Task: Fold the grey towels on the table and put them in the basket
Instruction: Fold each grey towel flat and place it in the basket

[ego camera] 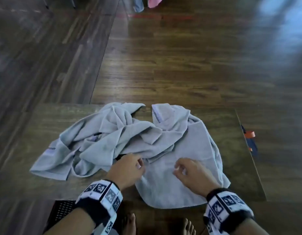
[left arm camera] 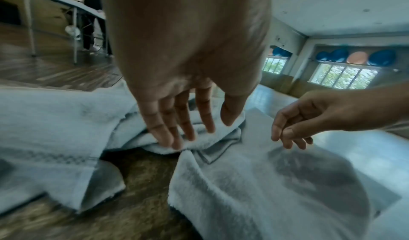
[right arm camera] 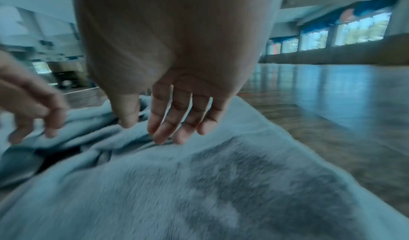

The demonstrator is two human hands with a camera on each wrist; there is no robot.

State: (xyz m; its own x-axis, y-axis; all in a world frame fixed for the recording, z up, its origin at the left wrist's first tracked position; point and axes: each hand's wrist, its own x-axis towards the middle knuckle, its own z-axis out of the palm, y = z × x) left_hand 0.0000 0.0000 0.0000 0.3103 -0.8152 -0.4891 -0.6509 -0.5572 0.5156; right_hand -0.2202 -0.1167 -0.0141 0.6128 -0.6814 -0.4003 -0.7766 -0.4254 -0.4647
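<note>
Two grey towels lie tangled on the wooden table [ego camera: 234, 168]. The crumpled towel [ego camera: 99, 143] is on the left, and the flatter towel [ego camera: 189, 146] spreads to the right and hangs over the near edge. My left hand [ego camera: 138, 164] reaches to where they overlap; its straight fingers [left arm camera: 177, 138] touch a thick fold of towel [left arm camera: 208, 142], thumb apart. My right hand [ego camera: 178, 169] hovers just above the flatter towel [right arm camera: 199, 191], fingers [right arm camera: 168, 135] loosely bent, holding nothing. A black perforated basket [ego camera: 63, 211] stands low beside the table at my near left.
An orange and dark blue object [ego camera: 250, 139] lies past the table's right edge. My bare feet [ego camera: 130, 224] are under the near edge. Wooden floor surrounds the table. Pink and blue cloth [ego camera: 146, 3] hangs far back.
</note>
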